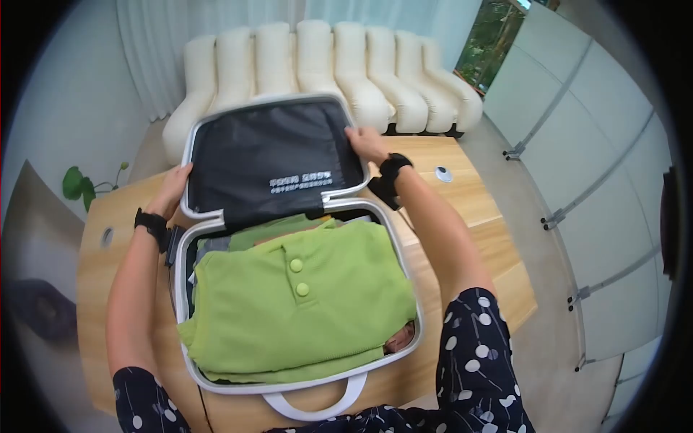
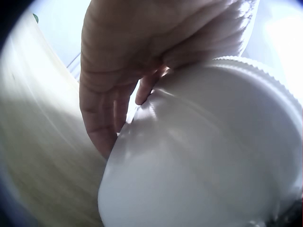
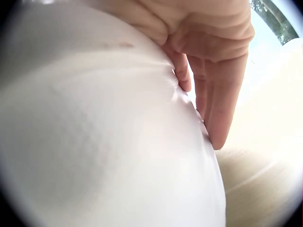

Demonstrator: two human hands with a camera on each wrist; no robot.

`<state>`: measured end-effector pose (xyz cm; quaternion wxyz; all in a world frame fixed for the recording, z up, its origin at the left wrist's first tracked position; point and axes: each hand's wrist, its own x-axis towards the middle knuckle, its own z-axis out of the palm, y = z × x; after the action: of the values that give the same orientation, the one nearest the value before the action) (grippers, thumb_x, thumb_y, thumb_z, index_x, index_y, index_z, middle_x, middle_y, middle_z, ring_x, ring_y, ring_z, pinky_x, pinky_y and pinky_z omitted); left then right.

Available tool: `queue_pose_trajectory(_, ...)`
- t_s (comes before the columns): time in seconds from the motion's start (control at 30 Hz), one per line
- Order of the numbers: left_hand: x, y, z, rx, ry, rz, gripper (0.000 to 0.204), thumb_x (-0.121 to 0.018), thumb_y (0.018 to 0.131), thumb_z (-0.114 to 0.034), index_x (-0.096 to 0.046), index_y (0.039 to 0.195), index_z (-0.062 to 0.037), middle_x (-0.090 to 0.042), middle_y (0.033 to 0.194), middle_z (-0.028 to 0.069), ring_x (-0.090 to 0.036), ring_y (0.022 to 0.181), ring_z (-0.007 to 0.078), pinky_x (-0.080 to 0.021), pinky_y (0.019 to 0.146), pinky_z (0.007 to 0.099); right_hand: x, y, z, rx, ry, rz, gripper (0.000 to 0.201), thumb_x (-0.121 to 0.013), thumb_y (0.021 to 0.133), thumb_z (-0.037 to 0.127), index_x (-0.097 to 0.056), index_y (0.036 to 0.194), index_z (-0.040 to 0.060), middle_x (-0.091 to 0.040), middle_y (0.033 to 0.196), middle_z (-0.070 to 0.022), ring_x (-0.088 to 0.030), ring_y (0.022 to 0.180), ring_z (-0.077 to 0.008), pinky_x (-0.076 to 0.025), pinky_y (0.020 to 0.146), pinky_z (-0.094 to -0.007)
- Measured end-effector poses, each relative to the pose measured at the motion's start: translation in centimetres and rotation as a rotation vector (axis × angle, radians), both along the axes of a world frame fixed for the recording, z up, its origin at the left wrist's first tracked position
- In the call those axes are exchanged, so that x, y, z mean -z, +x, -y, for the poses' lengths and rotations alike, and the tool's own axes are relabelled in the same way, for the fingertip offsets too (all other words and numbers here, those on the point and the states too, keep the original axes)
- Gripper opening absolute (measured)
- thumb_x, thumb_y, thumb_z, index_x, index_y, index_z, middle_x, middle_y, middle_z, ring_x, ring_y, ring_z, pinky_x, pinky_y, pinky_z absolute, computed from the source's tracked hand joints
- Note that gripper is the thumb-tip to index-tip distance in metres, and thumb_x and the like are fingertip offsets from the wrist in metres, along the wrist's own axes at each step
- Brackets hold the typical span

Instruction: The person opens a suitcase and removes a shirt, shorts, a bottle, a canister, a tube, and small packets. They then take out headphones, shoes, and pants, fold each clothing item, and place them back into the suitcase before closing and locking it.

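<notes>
A white-shelled suitcase [image 1: 289, 387] lies open, its lid [image 1: 267, 155] raised at the far side with a black lining and white printed lettering. My left hand [image 1: 172, 191] holds the lid's left edge, thumb at the rim. The right hand [image 1: 369, 144] grips the lid's right edge higher up. Both wrist views show fingers bent against the smooth white shell [image 2: 180, 165]. In the base, a folded lime-green top [image 1: 346, 289] with two round buttons covers other clothes. Darker green cloth [image 1: 271, 232] shows behind it, and a brownish piece [image 1: 399, 338] peeks out at the right corner.
The suitcase stands on a light wooden table [image 1: 476, 209] with a round fitting [image 1: 443, 174] at the right. Its white handle [image 1: 317, 413] points toward me. Beyond are a cream sofa [image 1: 314, 72], a green plant [image 1: 76, 186] and white panels on casters [image 1: 577, 137].
</notes>
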<state>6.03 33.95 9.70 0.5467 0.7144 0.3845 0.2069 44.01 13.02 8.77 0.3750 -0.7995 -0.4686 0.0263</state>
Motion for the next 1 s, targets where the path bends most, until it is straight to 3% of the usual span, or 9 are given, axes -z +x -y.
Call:
queue_pose_trajectory(0.13,-1.3,-0.7,1.2,0.003,0.04,0.319,0.041,-0.046,0.096,-0.026,-0.052,0.12,0.006,-0.062,0.113,0.0085,-0.059,0.098,0.014,-0.045,0.086,0.0259,-3.3,-1.9,2.3,-0.049,0.215,0.011,0.05,-0.051,0.09,0.042,-0.062,0.079,-0.0052,-0.059,0.064,-0.022,-0.06,0.065,-0.0262,-0.045,0.061,-0.0403)
queue_pose_trajectory(0.33,-7.7,-2.8,5.6,0.116,-0.208,0.732,0.054,-0.034,0.098,-0.045,-0.043,0.132,-0.0039,-0.056,0.123,0.009,-0.055,0.11,0.0186,-0.042,0.095,0.0312,-8.5,-6.1,7.7,-0.207,0.393,-0.19,0.032,-0.052,0.095,0.033,-0.058,0.102,0.0026,-0.055,0.083,0.0038,-0.046,0.077,-0.007,-0.039,0.068,-0.0258)
queue_pose_trajectory(0.5,-10.3,-3.6,11.0,0.048,-0.052,0.727,0.075,-0.02,0.092,-0.065,-0.032,0.141,-0.0091,-0.04,0.14,0.0092,-0.039,0.129,0.0239,-0.031,0.108,0.0403,-8.9,-6.0,10.9,-0.261,0.366,-0.363,0.039,-0.047,0.096,0.039,-0.053,0.117,0.006,-0.056,0.105,-0.001,-0.05,0.095,-0.0082,-0.044,0.081,-0.0274)
queue_pose_trajectory(0.57,-11.6,-3.6,13.3,0.221,0.088,0.891,0.078,-0.06,0.081,-0.059,-0.034,0.141,-0.0156,-0.043,0.137,0.0125,-0.042,0.124,0.0237,-0.031,0.106,0.0314,-9.7,-9.3,13.5,-0.313,0.468,-0.426,0.047,-0.043,0.098,0.036,-0.037,0.132,0.004,-0.045,0.127,-0.006,-0.045,0.116,-0.016,-0.04,0.096,-0.0372)
queue_pose_trajectory(0.6,-11.4,-3.4,13.6,0.213,0.081,0.889,0.078,-0.06,0.081,-0.059,-0.034,0.141,-0.0156,-0.043,0.137,0.0125,-0.042,0.124,0.0237,-0.031,0.106,0.0314,-9.8,-9.4,13.8,-0.294,0.447,-0.427,0.055,-0.04,0.099,0.032,-0.023,0.143,0.0029,-0.035,0.142,-0.0094,-0.038,0.129,-0.0219,-0.036,0.105,-0.0444)
queue_pose_trajectory(0.67,-11.1,-4.6,16.0,-0.038,0.047,0.824,0.072,-0.015,0.094,-0.062,-0.036,0.137,-0.0085,-0.048,0.133,0.0078,-0.044,0.124,0.0209,-0.035,0.104,0.035,-8.8,-9.1,15.9,-0.311,0.405,-0.4,0.052,-0.039,0.1,0.03,-0.027,0.141,0.0018,-0.036,0.14,-0.01,-0.041,0.126,-0.0217,-0.037,0.104,-0.0444)
queue_pose_trajectory(0.8,-7.5,-8.5,17.2,-0.041,-0.128,0.721,0.076,-0.026,0.09,-0.067,-0.033,0.139,-0.0098,-0.044,0.134,0.0064,-0.041,0.122,0.02,-0.031,0.105,0.034,-6.2,-10.1,20.8,-0.284,0.227,-0.094,0.038,-0.044,0.098,0.016,-0.042,0.13,-0.0043,-0.05,0.127,-0.0117,-0.047,0.116,-0.0189,-0.038,0.098,-0.032)
queue_pose_trajectory(0.93,-4.7,-10.7,19.4,-0.029,-0.002,0.341,0.077,-0.013,0.093,-0.062,-0.024,0.144,-0.0063,-0.036,0.141,0.0097,-0.032,0.13,0.019,-0.026,0.108,0.0306,-2.9,-10.9,22.7,-0.368,0.137,-0.261,0.051,-0.047,0.087,-0.001,-0.033,0.136,-0.0044,-0.041,0.138,-0.0147,-0.037,0.128,-0.0231,-0.028,0.105,-0.0327)
queue_pose_trajectory(1.0,-3.2,-11.5,19.6,0.076,0.229,0.198,0.08,-0.011,0.092,-0.064,-0.016,0.146,-0.0053,-0.028,0.147,0.0128,-0.023,0.136,0.0227,-0.017,0.112,0.0329,-1.6,-12.8,23.1,-0.369,0.169,0.035,0.051,-0.045,0.087,-0.004,-0.033,0.137,-0.0037,-0.039,0.14,-0.0171,-0.036,0.129,-0.0257,-0.027,0.106,-0.0344)
